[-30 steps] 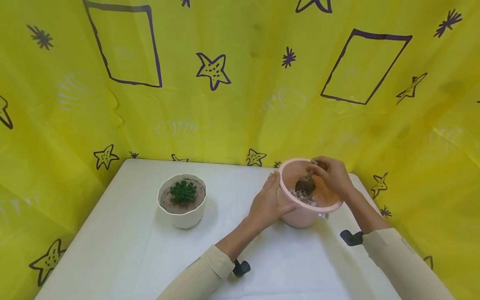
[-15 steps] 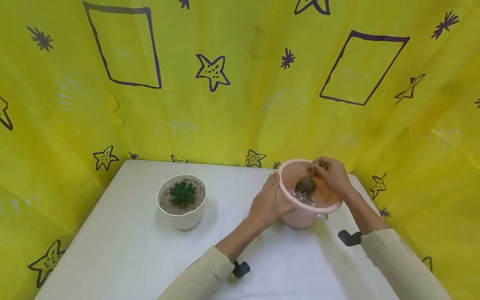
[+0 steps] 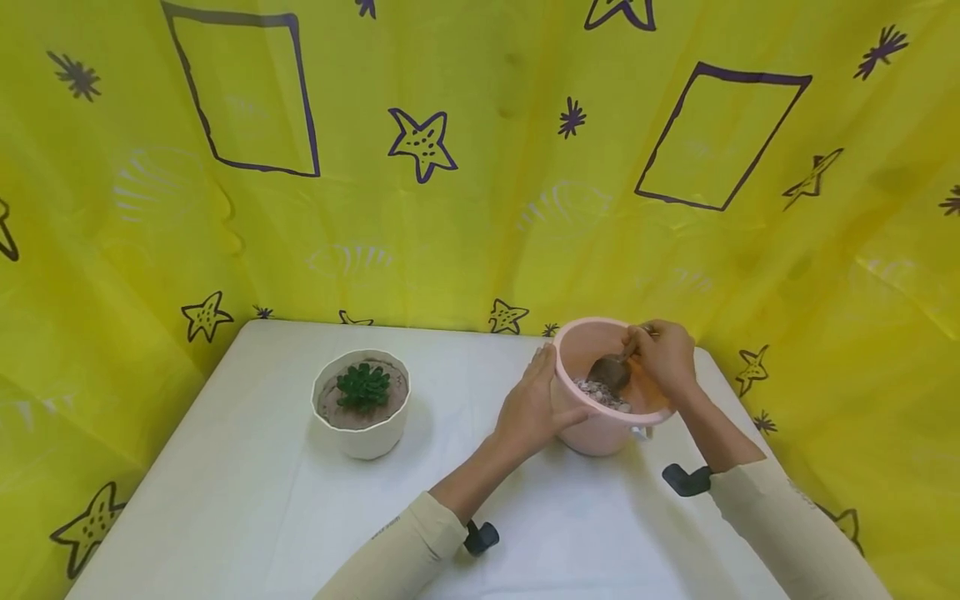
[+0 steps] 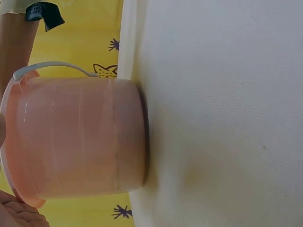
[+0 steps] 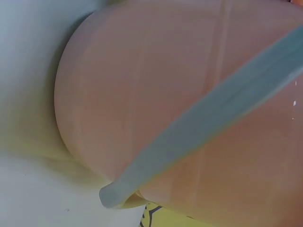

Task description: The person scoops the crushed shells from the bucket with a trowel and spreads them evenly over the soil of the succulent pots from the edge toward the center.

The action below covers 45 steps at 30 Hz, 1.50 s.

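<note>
1. Head view: here is the left hand (image 3: 528, 408), spread wide against a pale pink plastic bucket (image 3: 598, 437), fingers stretched along its left side, thumb reaching round the near side, just under the rim. The bucket stands toward the far right of a white-covered table (image 3: 210, 508).

2. Over on the right, the right hand (image 3: 666, 358) is narrow, pinching the handle of a dark, rounded metal scoop (image 3: 611, 375). The scoop's bowl sits inside the bucket, right against a heap of grey-and-white gravel (image 3: 600, 393).

3. Well to the left of the bucket stands a cream pot with a scalloped rim (image 3: 371, 437), a dark green rosette-shaped succulent (image 3: 363, 387) in its middle. Behind the table hangs a yellow curtain (image 3: 465, 225) with purple starfish outlines. Beige sleeves (image 3: 408, 546) cover both forearms.

4. Left wrist view: the bucket's outer wall shows side-on, base on the table; a thin grey-blue handle strap (image 4: 57, 64) hangs along its right side. Left-hand fingers touch the rim.

5. Right wrist view: bucket wall nearly fills the frame, the strap cutting diagonally across it. The right hand's grip cannot be told from here.
</note>
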### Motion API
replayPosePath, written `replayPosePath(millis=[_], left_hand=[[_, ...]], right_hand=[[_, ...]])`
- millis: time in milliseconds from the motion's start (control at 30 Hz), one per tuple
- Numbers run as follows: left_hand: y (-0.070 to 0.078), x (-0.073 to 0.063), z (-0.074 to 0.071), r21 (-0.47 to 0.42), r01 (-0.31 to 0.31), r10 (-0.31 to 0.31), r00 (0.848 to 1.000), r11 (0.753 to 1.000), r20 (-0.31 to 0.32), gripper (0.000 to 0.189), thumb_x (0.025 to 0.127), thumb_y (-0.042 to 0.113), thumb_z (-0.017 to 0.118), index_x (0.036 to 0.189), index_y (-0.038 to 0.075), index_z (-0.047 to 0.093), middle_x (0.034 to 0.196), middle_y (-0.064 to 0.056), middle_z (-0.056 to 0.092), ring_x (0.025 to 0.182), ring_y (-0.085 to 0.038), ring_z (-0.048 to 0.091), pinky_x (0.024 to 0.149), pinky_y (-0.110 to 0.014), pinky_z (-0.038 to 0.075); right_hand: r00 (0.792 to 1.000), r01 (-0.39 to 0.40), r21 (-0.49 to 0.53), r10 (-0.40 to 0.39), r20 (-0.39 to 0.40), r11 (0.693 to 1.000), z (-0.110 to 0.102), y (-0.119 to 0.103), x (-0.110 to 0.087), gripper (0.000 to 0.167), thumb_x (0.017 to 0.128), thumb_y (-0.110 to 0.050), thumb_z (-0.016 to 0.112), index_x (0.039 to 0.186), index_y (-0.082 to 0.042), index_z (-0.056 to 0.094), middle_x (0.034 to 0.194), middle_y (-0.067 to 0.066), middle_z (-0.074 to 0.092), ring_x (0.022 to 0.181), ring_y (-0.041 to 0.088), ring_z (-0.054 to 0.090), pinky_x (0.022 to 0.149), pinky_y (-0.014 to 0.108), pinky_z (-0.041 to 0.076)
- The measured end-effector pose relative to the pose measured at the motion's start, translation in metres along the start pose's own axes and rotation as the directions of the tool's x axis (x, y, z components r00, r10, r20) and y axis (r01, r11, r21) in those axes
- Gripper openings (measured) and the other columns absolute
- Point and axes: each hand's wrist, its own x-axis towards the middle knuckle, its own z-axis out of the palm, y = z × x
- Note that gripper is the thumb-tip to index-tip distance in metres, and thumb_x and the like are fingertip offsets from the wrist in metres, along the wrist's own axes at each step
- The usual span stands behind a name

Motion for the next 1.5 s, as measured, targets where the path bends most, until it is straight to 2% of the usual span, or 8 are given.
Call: replayPosePath(millis=[167, 367, 700, 867, 1033, 1167, 1400, 1500], left_hand=[[0.0002, -0.0007, -0.0002, -0.017, 0.006, -0.006, 1.0, 1.0, -0.006, 0.113, 0.085, 0.05, 0.086, 0.166, 0.003, 0.024, 0.171, -0.01, 0.027, 0.157, -0.026, 0.027, 0.121, -0.041, 0.032], [-0.0012, 0.0006, -0.0006, -0.02, -0.009, 0.009, 1.0, 1.0, -0.014, 0.113, 0.085, 0.049, 0.087, 0.165, 0.0, 0.025, 0.171, -0.012, 0.027, 0.156, -0.027, 0.028, 0.121, -0.041, 0.032], [0.0, 0.0024, -0.0012, -0.035, -0.002, 0.002, 1.0, 0.999, -0.005, 0.115, 0.085, 0.051, 0.086, 0.167, 0.003, 0.021, 0.172, -0.01, 0.025, 0.157, -0.026, 0.026, 0.121, -0.04, 0.033], [-0.0007, 0.0017, -0.0004, -0.028, 0.014, -0.014, 1.0, 1.0, -0.009, 0.114, 0.085, 0.05, 0.086, 0.167, 0.004, 0.021, 0.172, -0.01, 0.026, 0.156, -0.028, 0.028, 0.12, -0.042, 0.035], [-0.0016, 0.0011, -0.0001, -0.022, 0.018, -0.018, 1.0, 1.0, -0.007, 0.114, 0.085, 0.049, 0.087, 0.167, 0.003, 0.022, 0.171, -0.01, 0.026, 0.156, -0.027, 0.028, 0.12, -0.042, 0.034], [-0.0017, 0.0012, 0.0003, -0.017, 0.014, -0.014, 1.0, 1.0, -0.008, 0.113, 0.085, 0.049, 0.087, 0.166, 0.002, 0.023, 0.171, -0.01, 0.027, 0.156, -0.027, 0.029, 0.12, -0.042, 0.035], [-0.0004, 0.0013, 0.0007, -0.024, 0.008, -0.008, 1.0, 1.0, -0.008, 0.113, 0.085, 0.048, 0.088, 0.166, 0.002, 0.024, 0.171, -0.011, 0.028, 0.155, -0.027, 0.031, 0.119, -0.043, 0.037], [0.0006, 0.0009, 0.0009, -0.027, 0.012, -0.012, 1.0, 1.0, -0.003, 0.114, 0.085, 0.049, 0.087, 0.167, 0.003, 0.023, 0.171, -0.01, 0.028, 0.155, -0.027, 0.03, 0.119, -0.043, 0.037]], right_hand=[[0.997, -0.071, 0.078, 0.07, 0.009, 0.994, 0.0027, 0.0005, 0.0001, 0.034, 0.109, -0.017, 0.057, 0.1, 0.009, 0.076, 0.089, 0.019, 0.078, 0.081, 0.02, 0.073, 0.065, 0.01, 0.051], [0.991, -0.131, 0.165, 0.128, 0.025, 0.978, 0.0049, -0.0014, 0.0005, 0.033, 0.109, -0.014, 0.056, 0.106, 0.014, 0.073, 0.092, 0.023, 0.077, 0.072, 0.013, 0.072, 0.063, 0.013, 0.056], [0.967, -0.255, 0.251, 0.241, 0.086, 0.934, 0.0068, -0.0069, 0.0006, 0.035, 0.109, -0.016, 0.058, 0.111, 0.017, 0.071, 0.084, 0.013, 0.077, 0.066, 0.01, 0.072, 0.067, 0.023, 0.062], [0.962, -0.27, 0.24, 0.254, 0.099, 0.932, 0.0071, -0.0072, 0.001, 0.035, 0.109, -0.017, 0.058, 0.109, 0.016, 0.072, 0.079, 0.011, 0.076, 0.067, 0.011, 0.072, 0.066, 0.022, 0.061], [0.96, -0.277, 0.233, 0.258, 0.11, 0.932, 0.0082, -0.0056, 0.0018, 0.037, 0.11, -0.018, 0.056, 0.108, 0.015, 0.072, 0.083, 0.014, 0.076, 0.069, 0.012, 0.073, 0.067, 0.023, 0.062], [0.957, -0.289, 0.254, 0.269, 0.112, 0.923, 0.0093, -0.0042, 0.0019, 0.036, 0.11, -0.017, 0.056, 0.11, 0.016, 0.071, 0.084, 0.013, 0.076, 0.067, 0.011, 0.072, 0.067, 0.022, 0.062], [0.949, -0.309, 0.344, 0.263, 0.175, 0.887, 0.0104, -0.0027, 0.0029, 0.035, 0.109, -0.01, 0.053, 0.114, 0.022, 0.065, 0.081, 0.011, 0.076, 0.061, 0.007, 0.073, 0.065, 0.024, 0.062], [0.95, -0.304, 0.351, 0.256, 0.178, 0.886, 0.0097, -0.0029, 0.003, 0.035, 0.109, -0.009, 0.052, 0.114, 0.023, 0.065, 0.078, 0.01, 0.075, 0.059, 0.006, 0.072, 0.064, 0.023, 0.062]])
